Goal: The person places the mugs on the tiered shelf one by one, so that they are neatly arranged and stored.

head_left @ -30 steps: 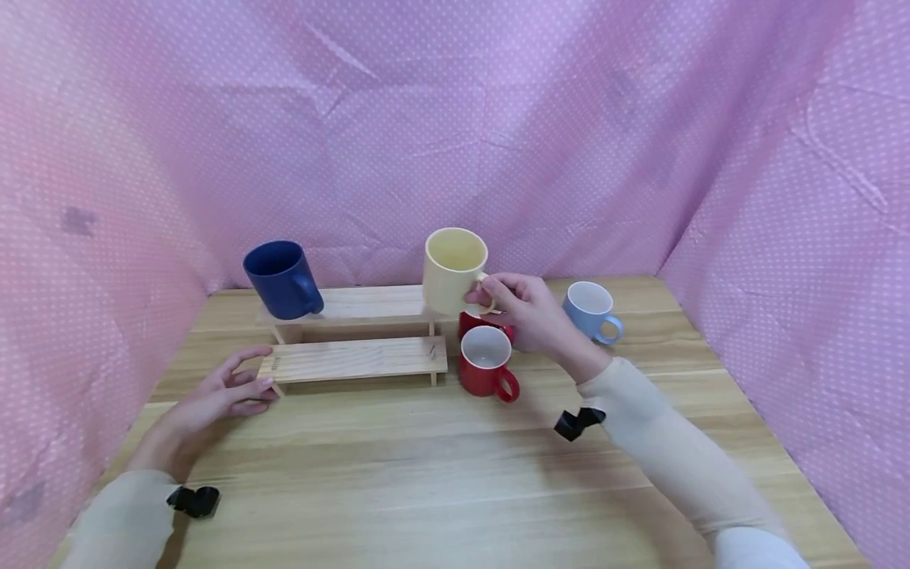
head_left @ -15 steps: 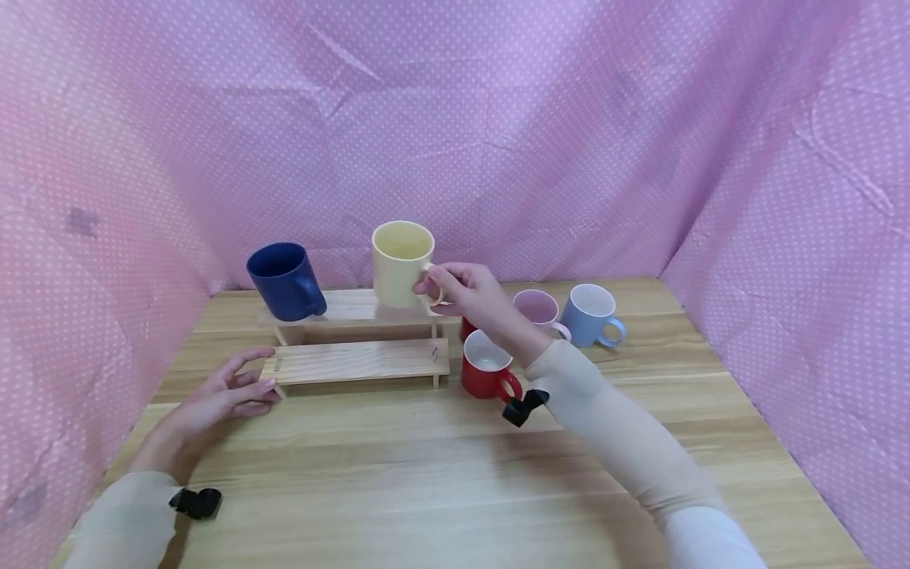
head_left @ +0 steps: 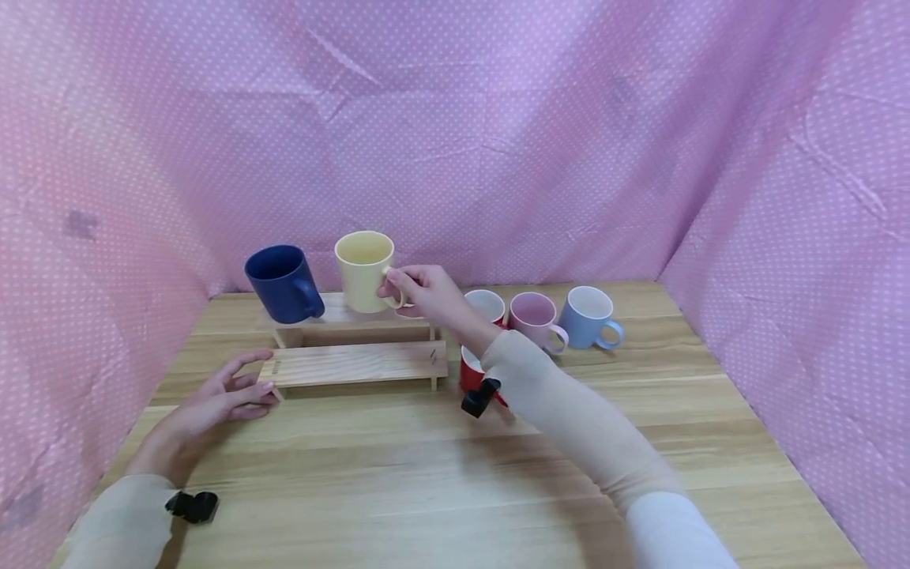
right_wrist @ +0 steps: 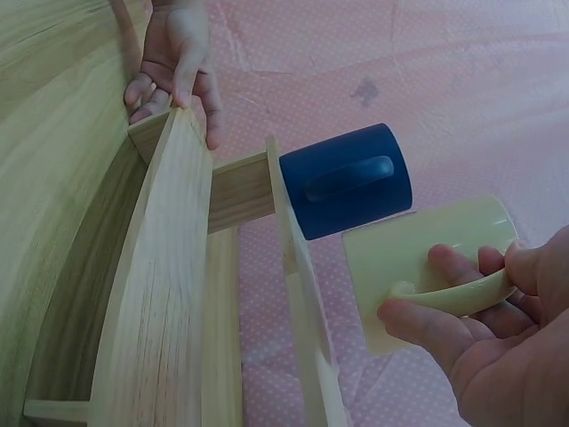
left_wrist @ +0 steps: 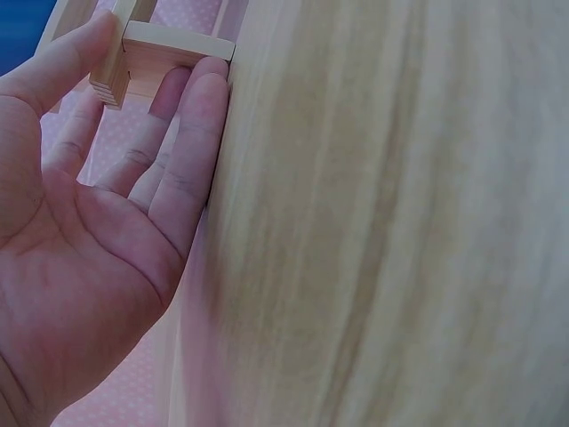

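My right hand (head_left: 434,296) pinches the handle of a pale yellow mug (head_left: 364,273), upright over the upper board (head_left: 341,308) of a two-step wooden rack. In the right wrist view, a small gap seems to separate the yellow mug (right_wrist: 427,258) from that board. To its left, a dark blue mug (head_left: 280,284) stands on the same board, handle to the right. My left hand (head_left: 216,399) holds the left end of the lower board (head_left: 355,363) with thumb and fingers. The left wrist view shows the fingertips (left_wrist: 209,84) against the rack's leg.
Right of the rack stand a pink mug (head_left: 532,312), a light blue mug (head_left: 588,316) and two red mugs, the front red mug (head_left: 471,371) partly behind my right sleeve. A pink dotted curtain (head_left: 455,158) hangs behind the wooden table (head_left: 398,490).
My right hand has carried the yellow mug left and lowered it a little beside the blue mug. The pink mug has come into view. My left hand has stayed in place.
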`<state>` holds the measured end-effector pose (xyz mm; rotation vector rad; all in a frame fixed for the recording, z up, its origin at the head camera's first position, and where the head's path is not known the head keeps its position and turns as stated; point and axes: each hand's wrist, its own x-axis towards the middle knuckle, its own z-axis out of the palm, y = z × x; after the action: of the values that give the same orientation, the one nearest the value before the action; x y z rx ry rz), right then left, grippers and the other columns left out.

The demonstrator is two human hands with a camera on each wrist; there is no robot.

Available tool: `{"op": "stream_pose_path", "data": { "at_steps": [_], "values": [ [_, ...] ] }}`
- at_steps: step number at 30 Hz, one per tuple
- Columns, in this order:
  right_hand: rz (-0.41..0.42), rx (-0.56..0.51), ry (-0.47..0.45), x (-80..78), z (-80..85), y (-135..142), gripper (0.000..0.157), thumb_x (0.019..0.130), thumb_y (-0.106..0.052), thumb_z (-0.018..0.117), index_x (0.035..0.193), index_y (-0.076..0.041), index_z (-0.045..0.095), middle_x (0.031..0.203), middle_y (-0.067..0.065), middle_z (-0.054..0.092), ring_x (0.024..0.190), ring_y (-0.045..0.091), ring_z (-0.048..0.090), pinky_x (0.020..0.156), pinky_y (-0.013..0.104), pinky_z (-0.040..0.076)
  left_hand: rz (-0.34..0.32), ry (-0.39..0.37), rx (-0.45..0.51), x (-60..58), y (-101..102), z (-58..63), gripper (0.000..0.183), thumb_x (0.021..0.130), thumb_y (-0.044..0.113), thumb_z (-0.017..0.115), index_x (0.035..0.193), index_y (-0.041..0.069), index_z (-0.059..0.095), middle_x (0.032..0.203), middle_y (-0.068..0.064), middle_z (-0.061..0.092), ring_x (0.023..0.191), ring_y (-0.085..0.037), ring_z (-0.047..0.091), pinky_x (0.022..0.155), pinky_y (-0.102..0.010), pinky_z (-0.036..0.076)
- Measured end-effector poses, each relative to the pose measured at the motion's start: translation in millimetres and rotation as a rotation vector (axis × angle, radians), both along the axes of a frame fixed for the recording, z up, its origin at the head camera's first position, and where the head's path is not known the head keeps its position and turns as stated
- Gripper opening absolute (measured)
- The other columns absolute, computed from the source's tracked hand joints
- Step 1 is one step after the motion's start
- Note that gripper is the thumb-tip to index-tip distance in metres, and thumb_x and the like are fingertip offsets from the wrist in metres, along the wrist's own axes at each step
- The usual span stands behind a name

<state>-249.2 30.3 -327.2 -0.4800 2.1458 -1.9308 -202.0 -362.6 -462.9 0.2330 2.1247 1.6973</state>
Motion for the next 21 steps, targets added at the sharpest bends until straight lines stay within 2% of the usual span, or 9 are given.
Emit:
{"op": "stream_pose_path", "data": {
  "at_steps": [4,9,16,21],
  "values": [
    [-0.002,0.035,0.015,-2.2,-0.3,-8.1,0.037,0.107,-0.029,0.054,0.109,0.003,0.070,0.106,0.014,0.075,0.106,0.021,0.068,0.083,0.035,0.061,-0.005,0.002,-0.004,1.1,-1.2,1.6,0.065,0.104,0.020,0.060,0.157,0.018,0.022,0.121,-0.024,0.062,0.109,-0.028,0.067,0.092,-0.037,0.058],
    [-0.005,0.062,0.007,-3.0,-0.2,-14.7,0.036,0.107,-0.030,0.054,0.111,0.001,0.071,0.107,0.012,0.075,0.108,0.022,0.068,0.083,0.034,0.061,-0.014,0.009,0.006,0.8,-1.9,1.8,0.064,0.105,0.019,0.060,0.157,0.018,0.022,0.122,-0.025,0.061,0.108,-0.027,0.068,0.092,-0.037,0.058],
    [-0.012,0.091,0.020,-4.9,-1.4,-18.3,0.036,0.107,-0.030,0.053,0.108,0.001,0.072,0.108,0.013,0.074,0.109,0.024,0.066,0.083,0.036,0.061,0.011,-0.005,-0.001,-1.6,0.9,0.1,0.065,0.103,0.020,0.063,0.156,0.021,0.025,0.123,-0.023,0.061,0.108,-0.025,0.068,0.092,-0.037,0.058],
    [-0.023,0.102,0.017,-6.4,-4.1,-21.3,0.036,0.108,-0.030,0.053,0.109,0.001,0.072,0.108,0.012,0.075,0.108,0.022,0.067,0.083,0.035,0.061,-0.001,0.002,-0.012,-0.3,1.3,2.4,0.063,0.104,0.019,0.061,0.155,0.019,0.025,0.121,-0.023,0.062,0.107,-0.024,0.068,0.091,-0.037,0.059]
  ]
}}
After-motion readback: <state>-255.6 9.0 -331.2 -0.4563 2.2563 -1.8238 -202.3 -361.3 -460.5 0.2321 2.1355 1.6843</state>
